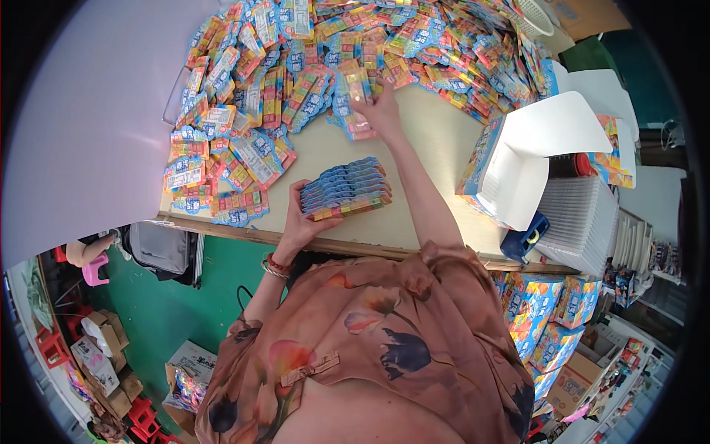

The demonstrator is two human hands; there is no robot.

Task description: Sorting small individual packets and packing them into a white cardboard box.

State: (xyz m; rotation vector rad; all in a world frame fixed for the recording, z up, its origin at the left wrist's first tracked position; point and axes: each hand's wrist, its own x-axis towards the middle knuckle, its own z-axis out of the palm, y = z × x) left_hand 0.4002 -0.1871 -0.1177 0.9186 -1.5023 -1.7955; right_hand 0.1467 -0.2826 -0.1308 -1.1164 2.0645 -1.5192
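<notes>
My left hand (299, 222) is closed round one end of a neat stack of flat packets (344, 191) with blue scalloped tops. The stack is held just over the table's near edge, its packets overlapping in rows. Farther out, my right hand (381, 112) grips a single flat packet (356, 92) by its right side. That packet is at the front of a big loose heap of similar packets (259, 89), in blue, yellow, pink and orange. Some fingertips of both hands are hidden behind the packets.
An open printed carton (518, 181) with raised white flaps stands at the table's right. Beside it are a blue tape dispenser (525, 237) and a stack of clear plastic trays (580, 222). Printed boxes (536, 303) are piled below the right edge. A grey case (163, 251) stands on the green floor.
</notes>
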